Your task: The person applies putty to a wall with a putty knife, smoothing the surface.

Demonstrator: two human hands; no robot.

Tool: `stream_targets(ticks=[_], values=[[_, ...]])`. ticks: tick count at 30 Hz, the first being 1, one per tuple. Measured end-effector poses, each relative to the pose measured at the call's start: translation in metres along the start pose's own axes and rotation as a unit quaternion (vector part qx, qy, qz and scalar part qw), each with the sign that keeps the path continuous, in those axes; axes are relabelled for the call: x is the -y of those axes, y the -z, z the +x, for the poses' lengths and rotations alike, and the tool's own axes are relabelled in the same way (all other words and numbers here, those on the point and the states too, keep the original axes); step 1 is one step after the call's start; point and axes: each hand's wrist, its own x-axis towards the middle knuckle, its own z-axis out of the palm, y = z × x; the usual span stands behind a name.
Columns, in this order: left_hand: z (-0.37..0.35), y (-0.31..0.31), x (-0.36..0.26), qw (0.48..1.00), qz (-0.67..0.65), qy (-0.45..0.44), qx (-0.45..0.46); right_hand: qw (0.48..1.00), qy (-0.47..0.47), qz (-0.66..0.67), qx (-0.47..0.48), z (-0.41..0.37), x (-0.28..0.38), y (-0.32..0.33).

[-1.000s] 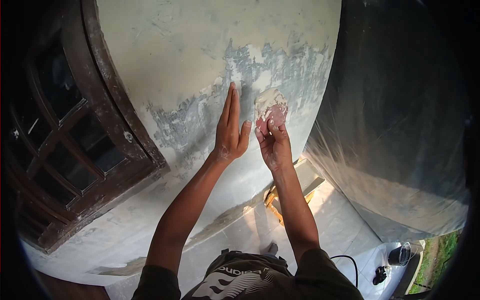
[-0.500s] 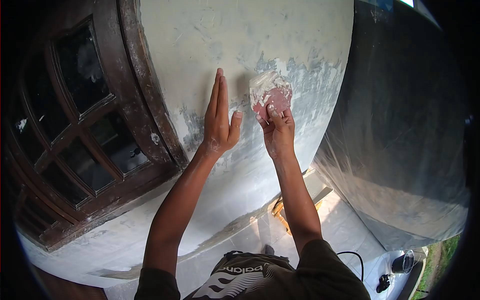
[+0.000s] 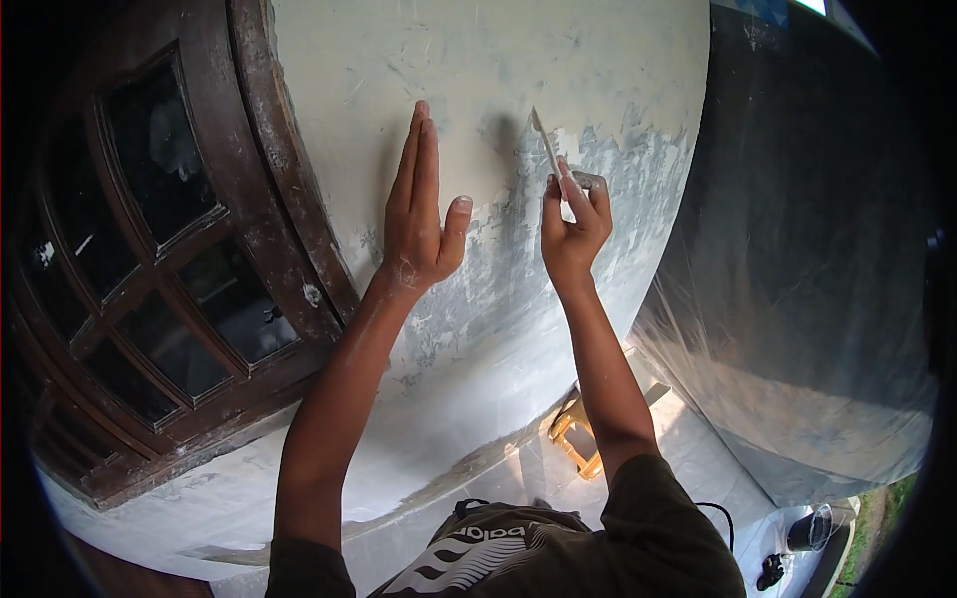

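Observation:
My left hand (image 3: 423,224) is raised in front of the wall (image 3: 478,60), its fingers straight and pointing up with the thumb held apart. Nothing is in it. To its right, my right hand (image 3: 575,239) pinches the lower end of a flat putty scraper (image 3: 545,140). The scraper is turned edge-on here, a thin pale strip tilted up and to the left, its top close to the wall. White putty smears mark the fingertips. Behind both hands, the wall shows a cream coat above ragged grey and white patches.
A dark wooden door (image 3: 150,249) with glass panes stands at the left. Clear plastic sheeting (image 3: 788,329) hangs at the right. Below are a yellow-orange stool (image 3: 576,444) on the pale tiled floor (image 3: 688,468), a dark bucket (image 3: 805,530) and a black cable.
My right hand has turned the scraper from showing its putty-smeared reddish face to edge-on, shifting slightly right. My left hand has moved a little up and left.

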Motion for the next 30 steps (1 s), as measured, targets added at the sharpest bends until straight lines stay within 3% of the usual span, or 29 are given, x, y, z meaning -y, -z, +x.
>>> stream_targets(ticks=[2,3,10,19,23,26,30], values=[[0.008,0.008,0.003,1.0,0.012,-0.017,-0.001,0.98,0.147,-0.129,0.035,0.004,-0.001,-0.004],[0.013,0.012,0.004,1.0,0.011,-0.019,-0.001,0.977,0.16,-0.133,0.052,0.004,-0.003,-0.008],[0.023,0.047,0.013,0.995,0.055,-0.075,-0.024,0.959,0.157,-0.186,0.142,-0.025,-0.017,-0.028],[0.041,0.085,0.023,0.99,0.089,-0.096,-0.049,0.975,0.09,-0.12,0.164,-0.084,-0.005,0.001],[0.049,0.095,0.031,0.991,0.093,-0.093,-0.033,0.986,0.117,-0.073,0.093,-0.057,0.009,0.0],[0.051,0.098,0.038,0.991,0.099,-0.09,-0.026,0.981,0.118,-0.138,0.065,-0.015,0.006,-0.011],[0.054,0.101,0.045,0.989,0.107,-0.095,-0.022,0.972,0.129,-0.169,0.104,-0.009,-0.014,-0.021]])
